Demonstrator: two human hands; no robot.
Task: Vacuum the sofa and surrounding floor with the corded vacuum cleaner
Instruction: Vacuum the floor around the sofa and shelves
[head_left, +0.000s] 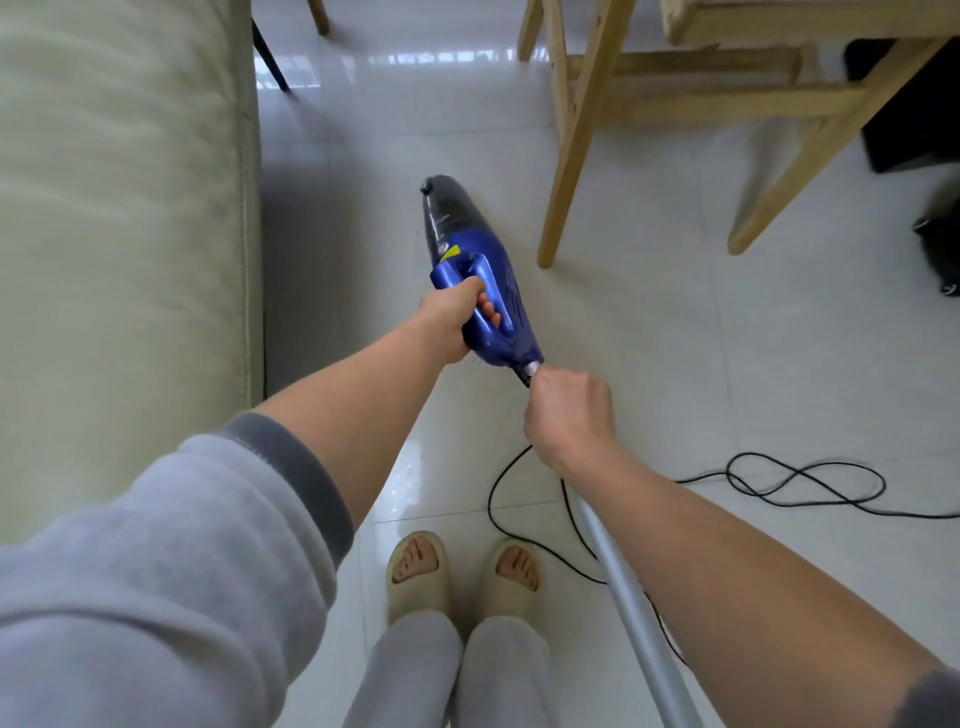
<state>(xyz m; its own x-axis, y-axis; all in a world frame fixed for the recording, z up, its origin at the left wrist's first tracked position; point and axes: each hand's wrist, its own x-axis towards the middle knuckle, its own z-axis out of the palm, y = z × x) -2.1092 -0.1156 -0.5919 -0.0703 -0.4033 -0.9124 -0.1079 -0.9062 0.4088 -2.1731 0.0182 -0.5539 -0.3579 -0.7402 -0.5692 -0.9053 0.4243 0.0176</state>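
Vacuum cleaner (480, 275) above glossy tiled floor (649, 364), beside sofa (119, 208).

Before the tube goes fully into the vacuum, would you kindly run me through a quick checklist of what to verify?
1. Left hand grips the vacuum handle: ok.
2. Right hand holds the tube near its tip: ok.
3. Tube tip meets the vacuum's rear socket: ok; whether seated, cannot tell.
4. Cord clear of feet: not ok, one loop lies beside the right slipper.
5. Nozzle end free of the chair leg: ok.
6. Power switch state: cannot tell.
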